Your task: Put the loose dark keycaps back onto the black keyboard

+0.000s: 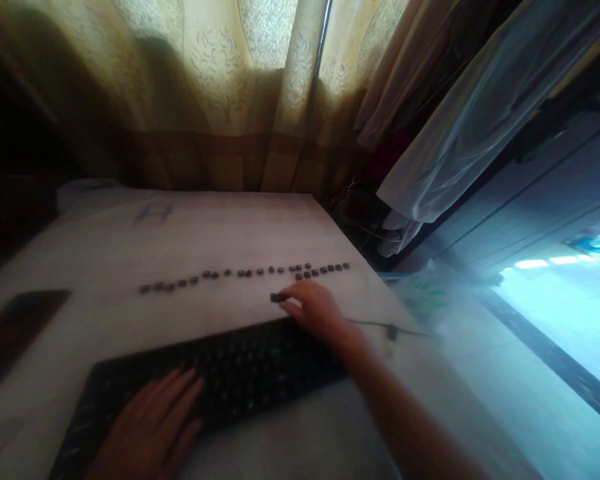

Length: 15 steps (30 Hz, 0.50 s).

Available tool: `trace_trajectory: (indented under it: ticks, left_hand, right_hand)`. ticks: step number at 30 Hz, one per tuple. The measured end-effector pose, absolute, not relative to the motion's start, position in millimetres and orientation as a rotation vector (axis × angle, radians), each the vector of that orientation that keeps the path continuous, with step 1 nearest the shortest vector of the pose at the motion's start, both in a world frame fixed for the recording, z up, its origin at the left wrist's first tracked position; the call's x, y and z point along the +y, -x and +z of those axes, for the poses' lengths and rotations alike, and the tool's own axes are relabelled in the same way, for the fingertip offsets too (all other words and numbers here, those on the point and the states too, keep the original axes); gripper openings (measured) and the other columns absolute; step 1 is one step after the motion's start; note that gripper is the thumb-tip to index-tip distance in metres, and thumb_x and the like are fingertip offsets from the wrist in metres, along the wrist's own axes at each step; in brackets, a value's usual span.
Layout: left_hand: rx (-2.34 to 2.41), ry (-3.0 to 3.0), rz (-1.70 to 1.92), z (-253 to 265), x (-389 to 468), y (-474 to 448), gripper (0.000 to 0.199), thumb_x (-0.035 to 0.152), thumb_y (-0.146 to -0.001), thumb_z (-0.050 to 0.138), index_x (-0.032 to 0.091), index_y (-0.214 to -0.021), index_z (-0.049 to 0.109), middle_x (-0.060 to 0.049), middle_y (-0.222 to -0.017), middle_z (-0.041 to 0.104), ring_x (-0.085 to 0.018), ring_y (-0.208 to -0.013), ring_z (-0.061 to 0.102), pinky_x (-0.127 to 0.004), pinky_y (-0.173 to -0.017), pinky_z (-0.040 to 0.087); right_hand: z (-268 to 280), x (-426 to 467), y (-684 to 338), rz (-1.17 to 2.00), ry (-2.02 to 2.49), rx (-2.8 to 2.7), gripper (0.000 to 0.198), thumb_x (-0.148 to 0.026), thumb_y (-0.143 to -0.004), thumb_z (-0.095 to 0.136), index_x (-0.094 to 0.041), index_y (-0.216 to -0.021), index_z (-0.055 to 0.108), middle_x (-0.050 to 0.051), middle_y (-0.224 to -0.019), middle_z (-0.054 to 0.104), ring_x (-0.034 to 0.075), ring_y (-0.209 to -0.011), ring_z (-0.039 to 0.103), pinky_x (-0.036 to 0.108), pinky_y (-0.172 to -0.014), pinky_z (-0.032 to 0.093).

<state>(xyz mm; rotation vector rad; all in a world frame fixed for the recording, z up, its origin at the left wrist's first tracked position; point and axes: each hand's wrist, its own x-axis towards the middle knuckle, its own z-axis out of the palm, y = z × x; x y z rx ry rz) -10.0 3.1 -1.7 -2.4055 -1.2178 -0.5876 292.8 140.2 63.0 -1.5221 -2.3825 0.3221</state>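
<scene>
A black keyboard (245, 367) lies at a slant across the near part of the table. My left hand (153, 423) rests on its left part, fingers stretched out and holding nothing. Just beyond the keyboard's far edge, my right hand (315, 307) pinches a small dark keycap (276, 298) between thumb and fingertips. Several more dark keycaps (240, 273) form an uneven line across the table beyond the keyboard, and a second short row (323, 270) sits at its right end. The picture is blurred, so markings on the keys cannot be read.
The pale-covered table (220, 233) ends on the right in a slanting edge. A thin cable (393, 330) trails off that way. A dark flat object (17, 333) lies at the left. Curtains (205, 100) hang behind, with pale cloth (450, 140) at the right.
</scene>
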Motion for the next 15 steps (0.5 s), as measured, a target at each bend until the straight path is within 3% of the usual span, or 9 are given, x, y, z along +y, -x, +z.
trace_trajectory:
  ticks: [6,15]
  left_hand:
    - [-1.269,2.418,-0.608,0.3,1.0,8.1,0.04,0.045,-0.09,0.047,0.024,-0.12,0.063,-0.004,-0.118,0.07,-0.023,-0.106,0.064,-0.038,-0.096,0.045]
    - [-1.245,2.434,-0.633,14.4,-3.5,-22.6,0.035,0.041,-0.09,0.049,0.024,-0.118,0.063,-0.003,-0.109,0.073,-0.02,-0.1,0.065,-0.038,-0.097,0.046]
  right_hand:
    - [53.6,87.4,-281.5,0.429,1.411,-2.431,0.019,-0.023,-0.086,0.067,-0.022,-0.104,0.073,0.005,-0.098,0.072,0.019,-0.093,0.063,0.033,-0.085,0.047]
    - [41.8,81.3,-279.1,0.473,1.462,-2.332,0.02,-0.02,-0.085,0.066,-0.023,-0.103,0.074,0.005,-0.098,0.07,0.019,-0.094,0.061,0.032,-0.085,0.047]
